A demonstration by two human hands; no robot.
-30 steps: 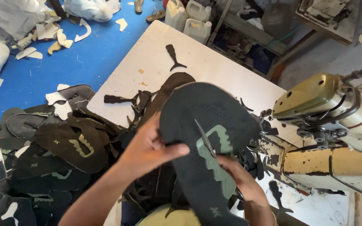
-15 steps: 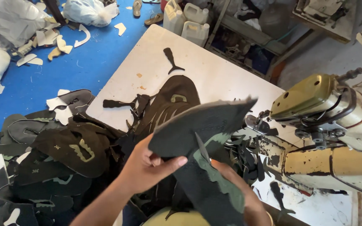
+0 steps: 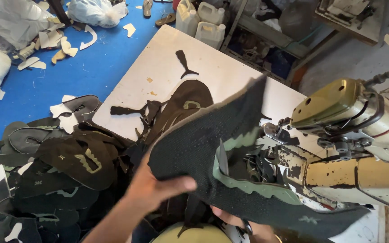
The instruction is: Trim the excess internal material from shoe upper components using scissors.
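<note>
My left hand (image 3: 156, 186) grips the near edge of a dark knitted shoe upper (image 3: 212, 148) with a pale green wavy strip (image 3: 253, 186) sewn along it. The piece is bent and lifted, its far tip blurred toward the sewing machine (image 3: 352, 135). Under the piece, at the bottom of the view, my right hand (image 3: 244, 223) holds its lower part; only its fingers show. A black scrap flap stands up from the middle of the piece.
A heap of dark cut shoe uppers (image 3: 68, 166) lies at the left on the white table (image 3: 172, 72) and spills over its edge. Black offcuts (image 3: 185, 63) lie on the table. Beyond are a blue floor (image 3: 59, 76) with white scraps and plastic jugs (image 3: 203, 20).
The shoe upper was flat and facing me; it has since been folded and turned, its far end swinging up and right toward the machine. Both hands keep hold.
</note>
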